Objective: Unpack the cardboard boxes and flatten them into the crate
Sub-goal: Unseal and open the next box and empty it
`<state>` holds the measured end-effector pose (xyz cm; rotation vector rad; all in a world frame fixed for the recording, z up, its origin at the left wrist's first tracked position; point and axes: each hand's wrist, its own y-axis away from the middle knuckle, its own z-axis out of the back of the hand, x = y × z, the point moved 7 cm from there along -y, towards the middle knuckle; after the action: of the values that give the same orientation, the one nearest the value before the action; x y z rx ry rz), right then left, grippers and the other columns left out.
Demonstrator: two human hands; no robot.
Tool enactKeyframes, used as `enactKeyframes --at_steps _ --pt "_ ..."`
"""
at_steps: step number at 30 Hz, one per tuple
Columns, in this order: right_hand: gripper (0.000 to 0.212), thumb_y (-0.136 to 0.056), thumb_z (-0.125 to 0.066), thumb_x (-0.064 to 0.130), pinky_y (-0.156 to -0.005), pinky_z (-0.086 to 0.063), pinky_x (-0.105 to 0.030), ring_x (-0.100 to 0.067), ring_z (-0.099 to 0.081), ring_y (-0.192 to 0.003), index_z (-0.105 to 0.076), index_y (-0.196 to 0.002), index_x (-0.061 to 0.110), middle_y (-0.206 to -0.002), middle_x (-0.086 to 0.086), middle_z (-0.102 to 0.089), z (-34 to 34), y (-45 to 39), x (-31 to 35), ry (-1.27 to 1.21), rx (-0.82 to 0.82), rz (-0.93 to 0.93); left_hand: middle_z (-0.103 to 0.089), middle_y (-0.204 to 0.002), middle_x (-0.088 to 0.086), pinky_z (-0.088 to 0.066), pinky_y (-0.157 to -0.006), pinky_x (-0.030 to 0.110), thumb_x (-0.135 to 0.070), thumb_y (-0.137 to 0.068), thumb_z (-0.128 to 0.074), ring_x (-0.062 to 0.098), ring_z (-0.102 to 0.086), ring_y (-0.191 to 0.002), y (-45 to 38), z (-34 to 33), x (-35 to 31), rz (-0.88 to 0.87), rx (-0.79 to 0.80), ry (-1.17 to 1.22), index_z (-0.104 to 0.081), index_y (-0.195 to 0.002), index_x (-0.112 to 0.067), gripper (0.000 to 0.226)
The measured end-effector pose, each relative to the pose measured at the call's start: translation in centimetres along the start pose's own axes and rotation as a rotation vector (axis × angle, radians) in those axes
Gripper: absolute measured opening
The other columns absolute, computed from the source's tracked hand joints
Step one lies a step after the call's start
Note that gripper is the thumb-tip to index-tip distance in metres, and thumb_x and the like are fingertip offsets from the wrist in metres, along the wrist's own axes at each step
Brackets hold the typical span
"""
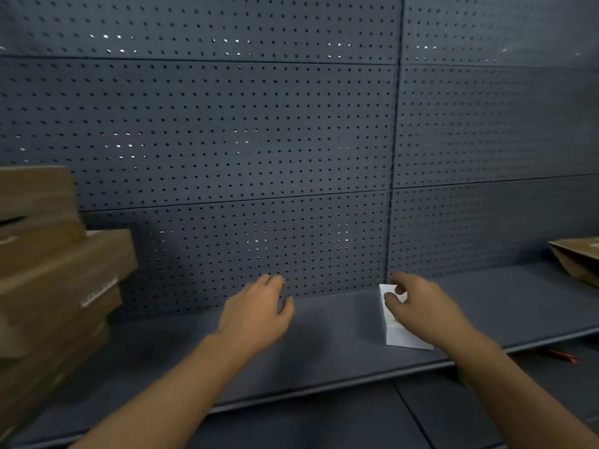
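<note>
The person's right hand (418, 306) reaches over a dark grey metal shelf (324, 351) and holds a small white rectangular carton (397, 335). The fingers are curled over the carton's top far end, with the thumb against its left face, so the hand pinches the carton rather than resting flat on it. The carton appears to stand on the shelf, close to the back wall and just right of the vertical seam in that wall. Its lower near corner shows below the wrist.

The left hand (259, 314) hovers over the same shelf, well to the left of the carton and not touching it. Its fingers are loosely bent and slightly spread, and it holds nothing. Both bare forearms stretch in from the bottom edge of the view.

Behind the hands rises a dark grey perforated metal back panel (227, 140), dotted with rows of small holes and divided by horizontal joins and one upright slotted post.

At the far left, a stack of brown cardboard boxes (55, 280) sits on the shelf, piled unevenly, with the upper ones shifted back from the lower. A pale label strip shows on one box edge.

At the far right edge, a brown flattened cardboard piece (580, 259) lies tilted on the shelf, partly cut off by the frame.

Below the shelf's front lip on the right, a blurred thin red object (551, 354) is visible; what it is cannot be told.
</note>
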<state>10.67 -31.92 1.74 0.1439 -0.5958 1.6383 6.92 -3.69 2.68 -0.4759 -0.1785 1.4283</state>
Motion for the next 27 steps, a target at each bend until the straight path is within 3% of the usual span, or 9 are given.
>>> enactKeyframes --at_steps 4,7,14,19,22,24,27 --pt "0.044 -0.101 -0.055 0.037 -0.092 -0.053 -0.039 -0.020 -0.060 -0.119 -0.056 -0.141 0.021 -0.135 0.001 -0.062 -1.7 -1.2 5.5 -0.046 0.015 0.087 -0.053 -0.131 -0.007 -0.053 -0.084 0.034 -0.046 -0.105 -0.044 0.016 -0.057 -0.115 1.2 2.6 4.2 0.069 -0.054 -0.039 -0.050 -0.139 -0.025 0.040" --pt "0.041 -0.098 -0.056 0.040 -0.093 -0.054 -0.043 -0.021 -0.062 -0.114 -0.060 -0.136 0.024 -0.126 0.003 -0.066 -2.8 -1.9 9.7 -0.079 0.015 0.153 -0.052 -0.125 -0.006 -0.054 -0.083 0.034 -0.046 -0.105 -0.043 0.017 -0.055 -0.111 2.3 4.6 6.8 0.103 -0.081 -0.080 -0.050 -0.137 -0.024 0.040" --pt "0.042 -0.100 -0.056 0.041 -0.094 -0.055 -0.042 -0.017 -0.063 -0.113 -0.059 -0.138 0.024 -0.130 0.004 -0.065 -5.0 -3.4 19.7 -0.155 0.040 0.315 -0.055 -0.119 -0.007 -0.055 -0.086 0.038 -0.049 -0.103 -0.046 0.015 -0.057 -0.109 5.3 11.7 12.0 0.171 -0.203 -0.134 -0.051 -0.135 -0.028 0.038" --pt "0.038 -0.101 -0.052 0.040 -0.090 -0.057 -0.042 -0.015 -0.063 -0.108 -0.060 -0.135 0.023 -0.128 0.006 -0.065 -6.1 -3.8 27.4 -0.221 0.063 0.435 -0.054 -0.108 -0.008 -0.048 -0.073 0.032 -0.045 -0.101 -0.050 0.018 -0.056 -0.100 7.6 18.0 15.1 0.241 -0.323 -0.215 -0.054 -0.117 -0.025 0.026" --pt "0.040 -0.102 -0.052 0.039 -0.091 -0.056 -0.042 -0.015 -0.062 -0.111 -0.058 -0.138 0.023 -0.129 0.006 -0.064 -6.2 -3.5 31.9 -0.266 0.074 0.502 -0.054 -0.099 -0.012 -0.048 -0.068 0.031 -0.043 -0.100 -0.050 0.013 -0.057 -0.092 8.9 21.2 16.3 0.277 -0.371 -0.256 -0.053 -0.110 -0.028 0.018" --pt "0.040 -0.102 -0.051 0.039 -0.092 -0.056 -0.041 -0.016 -0.061 -0.112 -0.058 -0.137 0.023 -0.127 0.005 -0.065 -6.2 -3.0 34.8 -0.293 0.082 0.539 -0.050 -0.091 -0.016 -0.040 -0.061 0.027 -0.044 -0.101 -0.049 0.008 -0.054 -0.083 9.8 23.0 16.9 0.311 -0.409 -0.275 -0.046 -0.098 -0.033 0.012" --pt "0.034 -0.101 -0.053 0.036 -0.090 -0.057 -0.042 -0.016 -0.062 -0.104 -0.062 -0.130 0.022 -0.116 0.005 -0.066 -6.0 -2.2 38.9 -0.349 0.095 0.593 -0.052 -0.085 -0.015 -0.042 -0.057 0.024 -0.049 -0.102 -0.046 0.004 -0.054 -0.073 11.1 25.1 17.7 0.350 -0.468 -0.317 -0.051 -0.095 -0.033 0.018"
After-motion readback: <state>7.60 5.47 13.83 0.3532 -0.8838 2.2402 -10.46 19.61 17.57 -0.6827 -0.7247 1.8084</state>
